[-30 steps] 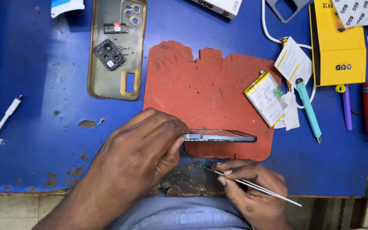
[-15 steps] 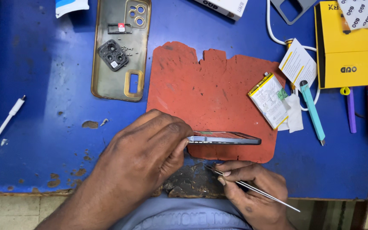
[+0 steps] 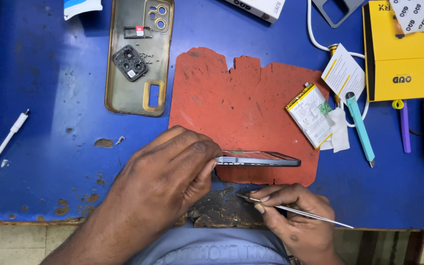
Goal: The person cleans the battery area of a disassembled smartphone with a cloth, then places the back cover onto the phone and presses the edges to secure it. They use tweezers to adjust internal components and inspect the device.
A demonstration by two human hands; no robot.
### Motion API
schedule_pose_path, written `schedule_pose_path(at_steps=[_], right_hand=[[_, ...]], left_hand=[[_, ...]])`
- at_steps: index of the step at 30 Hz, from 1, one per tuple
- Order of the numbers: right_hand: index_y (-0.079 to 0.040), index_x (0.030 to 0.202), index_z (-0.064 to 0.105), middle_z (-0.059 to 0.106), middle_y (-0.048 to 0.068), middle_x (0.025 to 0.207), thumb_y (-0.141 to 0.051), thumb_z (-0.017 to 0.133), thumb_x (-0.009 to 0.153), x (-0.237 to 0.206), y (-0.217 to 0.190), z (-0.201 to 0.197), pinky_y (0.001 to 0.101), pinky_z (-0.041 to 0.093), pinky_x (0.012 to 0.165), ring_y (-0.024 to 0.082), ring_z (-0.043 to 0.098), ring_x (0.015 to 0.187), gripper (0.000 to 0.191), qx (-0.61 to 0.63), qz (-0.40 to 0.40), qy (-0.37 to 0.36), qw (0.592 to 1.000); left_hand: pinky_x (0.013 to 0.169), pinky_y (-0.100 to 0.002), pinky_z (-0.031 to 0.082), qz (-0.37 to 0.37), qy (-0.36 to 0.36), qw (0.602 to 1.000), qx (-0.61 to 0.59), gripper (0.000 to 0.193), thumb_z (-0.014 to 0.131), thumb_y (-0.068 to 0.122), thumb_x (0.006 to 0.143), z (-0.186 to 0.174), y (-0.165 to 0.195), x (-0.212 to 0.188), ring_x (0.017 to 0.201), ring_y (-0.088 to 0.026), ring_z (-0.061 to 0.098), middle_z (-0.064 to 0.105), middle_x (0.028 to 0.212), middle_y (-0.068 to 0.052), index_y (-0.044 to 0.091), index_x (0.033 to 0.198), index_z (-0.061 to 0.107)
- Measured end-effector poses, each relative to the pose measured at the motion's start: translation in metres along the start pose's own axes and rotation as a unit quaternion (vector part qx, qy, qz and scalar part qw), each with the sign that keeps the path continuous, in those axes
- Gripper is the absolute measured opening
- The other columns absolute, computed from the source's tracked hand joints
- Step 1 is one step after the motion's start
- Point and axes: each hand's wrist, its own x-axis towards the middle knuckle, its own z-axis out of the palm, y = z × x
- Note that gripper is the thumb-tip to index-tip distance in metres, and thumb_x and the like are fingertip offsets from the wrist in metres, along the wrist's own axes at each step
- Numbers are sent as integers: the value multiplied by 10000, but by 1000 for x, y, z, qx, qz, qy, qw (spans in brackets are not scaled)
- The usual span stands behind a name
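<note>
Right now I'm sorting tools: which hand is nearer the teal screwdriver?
Right. The right hand, holding tweezers, sits below and left of the teal screwdriver; the left hand grips the phone farther left.

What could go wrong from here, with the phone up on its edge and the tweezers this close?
The left hand alone props the phone on its edge on the red mat; it may tip flat. The tweezers in the right hand have sharp tips that might scratch it. Tiny screws lie loose in the back cover and may scatter.
</note>
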Motion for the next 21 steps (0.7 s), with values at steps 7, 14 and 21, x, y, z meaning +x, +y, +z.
schedule_pose_path(at_steps=[7, 14, 21], right_hand=[[15, 929, 658, 800, 193, 1003, 44, 785, 828, 0, 0, 6, 325, 654, 845, 228, 797, 968, 166, -28, -22, 16, 999], [13, 926, 665, 810, 185, 999, 27, 778, 839, 1, -2, 4, 321, 655, 836, 221, 804, 955, 144, -42, -12, 3, 999], [46, 965, 654, 779, 211, 1027, 97, 714, 860, -1, 7, 2, 353, 652, 874, 243, 778, 980, 131, 59, 35, 10, 998]], left_hand=[[786, -397, 560, -5, 0, 1000, -4, 145, 701, 39, 919, 0, 0, 0, 916, -291, 670, 674, 1001, -117, -10, 1038, 633], [789, -396, 563, -6, -1, 1000, -7, 157, 702, 41, 912, 0, 0, 0, 922, -295, 671, 675, 1009, -118, -11, 1044, 635], [790, -399, 562, -6, 0, 1000, -7, 152, 701, 35, 914, 0, 1, 0, 921, -295, 670, 674, 1005, -116, -7, 1044, 635]])
